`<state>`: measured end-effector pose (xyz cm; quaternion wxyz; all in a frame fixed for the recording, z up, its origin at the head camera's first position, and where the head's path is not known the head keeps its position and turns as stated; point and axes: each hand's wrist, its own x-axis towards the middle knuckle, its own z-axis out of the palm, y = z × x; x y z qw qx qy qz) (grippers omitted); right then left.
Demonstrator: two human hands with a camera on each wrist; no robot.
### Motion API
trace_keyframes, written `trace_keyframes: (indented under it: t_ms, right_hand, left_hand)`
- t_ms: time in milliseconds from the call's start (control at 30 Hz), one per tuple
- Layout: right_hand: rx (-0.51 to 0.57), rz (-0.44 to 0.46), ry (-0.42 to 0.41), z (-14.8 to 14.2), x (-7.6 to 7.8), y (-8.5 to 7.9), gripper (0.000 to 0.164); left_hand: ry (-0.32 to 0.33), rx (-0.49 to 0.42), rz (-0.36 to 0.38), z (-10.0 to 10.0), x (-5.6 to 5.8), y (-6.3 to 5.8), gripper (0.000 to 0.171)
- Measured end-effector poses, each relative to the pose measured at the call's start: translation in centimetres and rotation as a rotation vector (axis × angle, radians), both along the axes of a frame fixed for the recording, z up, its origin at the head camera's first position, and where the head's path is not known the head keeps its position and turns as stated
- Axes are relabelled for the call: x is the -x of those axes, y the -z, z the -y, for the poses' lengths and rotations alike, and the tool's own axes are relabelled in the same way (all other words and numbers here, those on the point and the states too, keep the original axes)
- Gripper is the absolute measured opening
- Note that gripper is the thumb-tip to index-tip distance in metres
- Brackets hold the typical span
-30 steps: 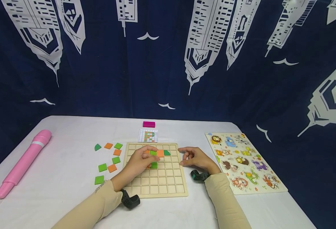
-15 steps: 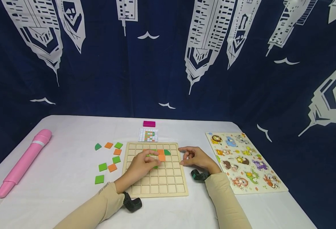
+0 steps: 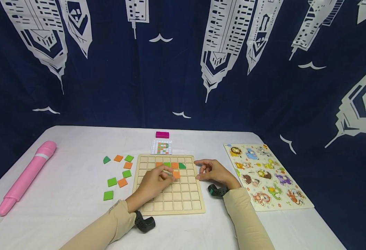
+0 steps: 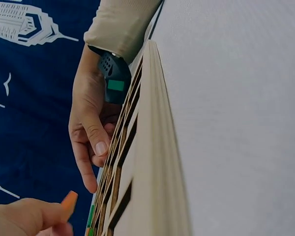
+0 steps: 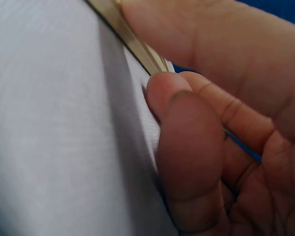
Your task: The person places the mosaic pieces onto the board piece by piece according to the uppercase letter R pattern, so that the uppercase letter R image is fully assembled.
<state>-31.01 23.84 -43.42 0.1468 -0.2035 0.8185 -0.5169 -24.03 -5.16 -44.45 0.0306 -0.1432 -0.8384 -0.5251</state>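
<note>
A wooden grid board (image 3: 183,198) lies in the middle of the table. My left hand (image 3: 156,180) is over its upper middle and pinches an orange square tile (image 3: 176,175) between fingers and thumb; in the left wrist view that orange tile (image 4: 69,204) stands out at the fingertips. Along the board's upper part sit an orange tile (image 3: 159,164), a green tile (image 3: 167,164), another orange tile (image 3: 175,165) and a green rounded tile (image 3: 182,166). The left hand hides the cells beneath it. My right hand (image 3: 213,171) rests at the board's right edge, fingers loosely bent, holding no tile.
Several loose green and orange tiles (image 3: 122,182) are scattered left of the board. Behind it lie a pattern card (image 3: 161,147) and a magenta block (image 3: 162,135). A pink cylinder (image 3: 26,178) lies far left, an animal picture board (image 3: 268,178) on the right.
My left hand has come slightly toward me and right with the orange tile, uncovering more of the board's upper row. The right hand stays at the edge.
</note>
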Motion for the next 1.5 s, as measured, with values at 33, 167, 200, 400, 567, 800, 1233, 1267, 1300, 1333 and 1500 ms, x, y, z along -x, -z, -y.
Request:
trace_keyframes:
  t_ms: [33, 167, 200, 400, 567, 800, 1233, 1267, 1300, 1333, 1500]
  right_hand:
    - [0.001, 0.0, -0.001, 0.0, 0.0, 0.0, 0.063]
    - [0.002, -0.006, -0.008, 0.1, 0.1, 0.1, 0.062]
    - [0.002, -0.008, -0.009, 0.1, 0.1, 0.1, 0.062]
    - [-0.001, -0.015, -0.012, 0.0, 0.1, 0.1, 0.061]
    - [0.004, -0.016, -0.013, 0.0, 0.1, 0.1, 0.061]
    - [0.006, -0.02, -0.016, -0.1, 0.2, 0.1, 0.061]
    - [0.016, -0.007, -0.021, 0.2, 0.1, 0.0, 0.062]
    - [0.016, -0.004, -0.019, 0.2, 0.1, 0.0, 0.062]
    - [0.013, -0.001, -0.015, 0.2, 0.1, 0.0, 0.063]
    - [0.011, -0.004, -0.015, 0.2, 0.1, 0.0, 0.063]
    - [-0.004, -0.008, -0.004, 0.2, 0.0, 0.0, 0.062]
  left_hand:
    - [-0.001, 0.014, -0.013, 0.0, 0.0, 0.0, 0.022]
    - [-0.004, 0.069, -0.054, 0.0, 0.0, 0.2, 0.019]
    - [-0.004, 0.082, -0.064, 0.0, 0.0, 0.2, 0.018]
    - [-0.005, 0.12, -0.082, 0.0, -0.1, 0.2, 0.016]
    - [-0.004, 0.139, -0.099, -0.1, 0.0, 0.2, 0.016]
    - [0.004, 0.152, -0.112, -0.1, 0.0, 0.2, 0.018]
    - [0.025, 0.117, -0.104, 0.2, -0.1, 0.3, 0.024]
    - [0.036, 0.112, -0.106, 0.3, -0.1, 0.2, 0.024]
    - [0.047, 0.105, -0.105, 0.4, -0.1, 0.2, 0.024]
    - [0.059, 0.096, -0.104, 0.4, -0.1, 0.1, 0.024]
    - [0.098, 0.048, -0.053, 0.5, -0.3, -0.8, 0.026]
